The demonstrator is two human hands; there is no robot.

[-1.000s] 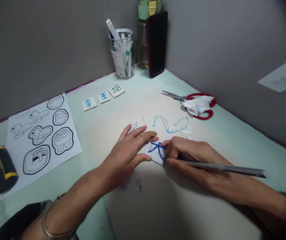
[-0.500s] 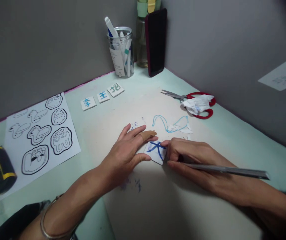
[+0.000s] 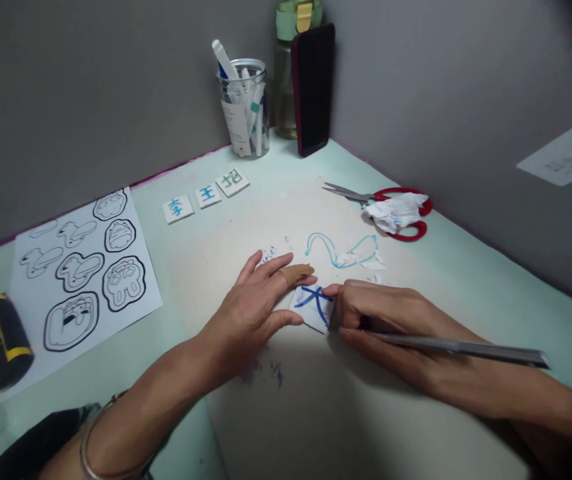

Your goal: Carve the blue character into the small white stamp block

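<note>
A small white square tile [image 3: 311,308] with a blue character drawn on it lies between my hands. My left hand [image 3: 261,293] steadies the tile, thumb at its near edge and fingers at its far edge; a tan covering wraps one finger. My right hand [image 3: 381,313] is closed around a slim silver craft knife [image 3: 466,345], its handle pointing back to the right. Behind the fingers the knife's tip is hidden, close to the tile's right edge. Dark blue crumbs and smudges [image 3: 276,373] mark the tan board [image 3: 251,427] beneath.
Three character tiles [image 3: 209,195] stand in a row at the back. Beyond them are a jar of markers [image 3: 243,110], a bottle [image 3: 285,80] and a phone [image 3: 313,90]. Red scissors [image 3: 416,230] lie under crumpled paper [image 3: 396,211]. A printed sheet [image 3: 136,280] and a yellow-black tool [image 3: 3,340] lie left.
The knife's handle end has swung slightly right and down with a small shift of my right hand. My left hand stays on the tile. The whole view has shifted a little.
</note>
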